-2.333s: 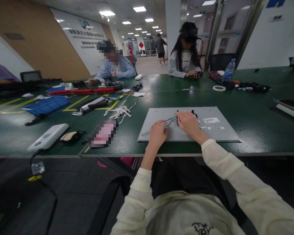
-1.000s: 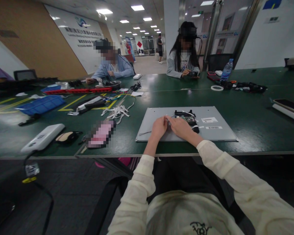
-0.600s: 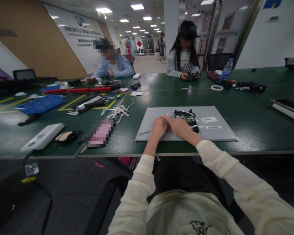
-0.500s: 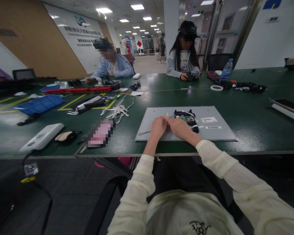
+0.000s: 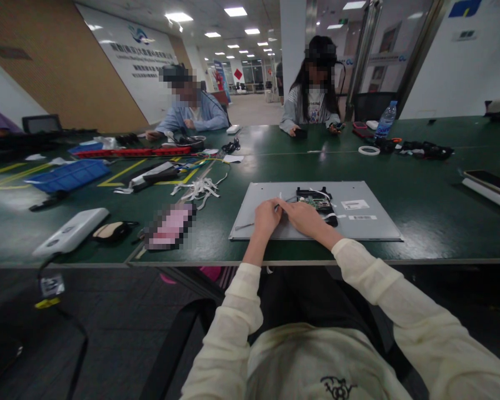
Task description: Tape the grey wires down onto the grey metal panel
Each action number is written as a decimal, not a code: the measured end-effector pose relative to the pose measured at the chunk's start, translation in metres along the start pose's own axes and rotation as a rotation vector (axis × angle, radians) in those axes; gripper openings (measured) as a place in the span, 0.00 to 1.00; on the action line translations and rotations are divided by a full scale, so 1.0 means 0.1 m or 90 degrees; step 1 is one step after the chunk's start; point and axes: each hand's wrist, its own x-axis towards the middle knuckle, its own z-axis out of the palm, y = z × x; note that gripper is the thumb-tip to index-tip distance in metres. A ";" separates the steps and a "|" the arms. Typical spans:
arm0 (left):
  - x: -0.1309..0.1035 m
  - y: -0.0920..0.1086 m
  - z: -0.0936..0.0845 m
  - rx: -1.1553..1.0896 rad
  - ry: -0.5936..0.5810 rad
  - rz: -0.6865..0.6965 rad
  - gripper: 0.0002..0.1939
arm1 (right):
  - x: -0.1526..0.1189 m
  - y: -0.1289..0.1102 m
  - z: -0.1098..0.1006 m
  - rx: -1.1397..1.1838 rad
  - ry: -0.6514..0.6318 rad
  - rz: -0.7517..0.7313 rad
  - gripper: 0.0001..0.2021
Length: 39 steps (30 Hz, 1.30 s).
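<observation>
A grey flat panel point(image 5: 375, 228) lies near the table's front edge, with a black frame and green circuit board point(image 5: 316, 201) on it. Over the panel's left half, my left hand point(image 5: 267, 216) has its fingers pinched on a thin grey cable point(image 5: 245, 226), whose end sticks out to the left. My right hand point(image 5: 304, 218) meets it fingertip to fingertip, closed, just left of the board; what its fingers grip is too small to name. White tape point(image 5: 335, 215) crosses the board's right side.
On the left are white strips point(image 5: 200, 190), a pink phone point(image 5: 171, 226), a mouse point(image 5: 113, 231), a white power strip point(image 5: 72, 231) and a blue tray point(image 5: 73, 176). Across the table sit two people, near a bottle point(image 5: 386, 119) and tape roll point(image 5: 369, 150).
My left hand has shifted slightly left, and a small gap shows between the fingertips. The person opposite has moved their hands apart.
</observation>
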 end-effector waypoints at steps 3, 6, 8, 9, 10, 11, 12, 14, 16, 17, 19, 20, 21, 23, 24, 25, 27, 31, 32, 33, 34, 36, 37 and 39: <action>-0.01 0.01 -0.01 0.007 -0.005 -0.021 0.14 | 0.01 -0.02 -0.01 0.008 -0.012 0.001 0.29; -0.01 0.01 -0.02 0.009 -0.006 -0.033 0.15 | 0.04 -0.05 -0.03 0.010 -0.027 0.000 0.30; -0.01 0.01 -0.02 0.013 -0.007 -0.035 0.15 | 0.05 -0.07 -0.04 0.010 -0.035 0.009 0.30; -0.01 0.01 -0.01 0.018 -0.006 -0.035 0.15 | 0.05 -0.07 -0.04 0.012 -0.040 0.017 0.31; -0.01 0.00 -0.01 0.026 -0.004 -0.035 0.15 | 0.05 -0.08 -0.04 0.017 -0.046 0.026 0.31; -0.01 -0.01 0.00 0.034 0.000 -0.034 0.15 | 0.05 -0.08 -0.03 0.025 -0.052 0.035 0.32; -0.02 -0.02 0.01 0.042 0.004 -0.029 0.15 | 0.04 -0.08 -0.03 0.037 -0.054 0.041 0.32; -0.02 -0.04 0.03 0.046 0.011 -0.014 0.15 | 0.02 -0.08 -0.01 0.064 -0.048 0.046 0.33; -0.02 -0.06 0.04 0.038 0.011 0.000 0.14 | -0.02 -0.08 0.01 0.093 -0.035 0.042 0.35; -0.02 -0.06 0.03 0.034 0.008 0.002 0.14 | -0.04 -0.09 0.02 0.109 -0.028 0.037 0.35; -0.03 -0.06 0.02 0.033 0.000 0.001 0.15 | -0.08 -0.10 0.03 0.142 -0.016 0.026 0.37; -0.03 -0.05 0.01 0.037 -0.005 0.001 0.15 | -0.10 -0.10 0.03 0.158 -0.010 0.017 0.37; -0.04 -0.04 0.00 0.043 -0.010 0.004 0.15 | -0.11 -0.11 0.03 0.171 -0.004 0.006 0.38; -0.06 -0.02 -0.02 0.054 -0.019 0.009 0.16 | -0.15 -0.12 0.02 0.188 0.006 -0.019 0.38; -0.07 -0.02 -0.02 0.059 -0.026 0.010 0.16 | -0.17 -0.13 0.01 0.192 0.010 -0.033 0.37; -0.08 -0.02 -0.02 0.062 -0.031 0.010 0.16 | -0.19 -0.15 0.01 0.194 0.013 -0.043 0.36; -0.09 -0.02 -0.01 0.066 -0.033 0.011 0.17 | -0.24 -0.18 0.00 0.193 0.016 -0.052 0.35; -0.09 -0.05 0.01 0.075 -0.036 0.027 0.19 | -0.34 -0.24 0.00 0.187 0.015 -0.031 0.34; -0.09 -0.06 0.01 0.077 -0.041 0.032 0.19 | -0.37 -0.26 0.00 0.189 0.018 -0.027 0.34; -0.09 -0.06 0.01 0.080 -0.047 0.036 0.20 | -0.39 -0.27 -0.01 0.193 0.023 -0.024 0.33; -0.09 -0.06 0.01 0.083 -0.054 0.038 0.21 | -0.42 -0.28 -0.02 0.201 0.029 -0.024 0.33; -0.09 -0.05 -0.01 0.089 -0.075 0.034 0.23 | -0.48 -0.30 -0.06 0.227 0.041 -0.026 0.33; -0.09 -0.05 -0.02 0.090 -0.088 0.030 0.24 | -0.52 -0.30 -0.09 0.249 0.045 -0.027 0.32; -0.09 -0.03 -0.03 0.093 -0.105 0.026 0.25 | -0.61 -0.29 -0.14 0.303 0.047 -0.023 0.32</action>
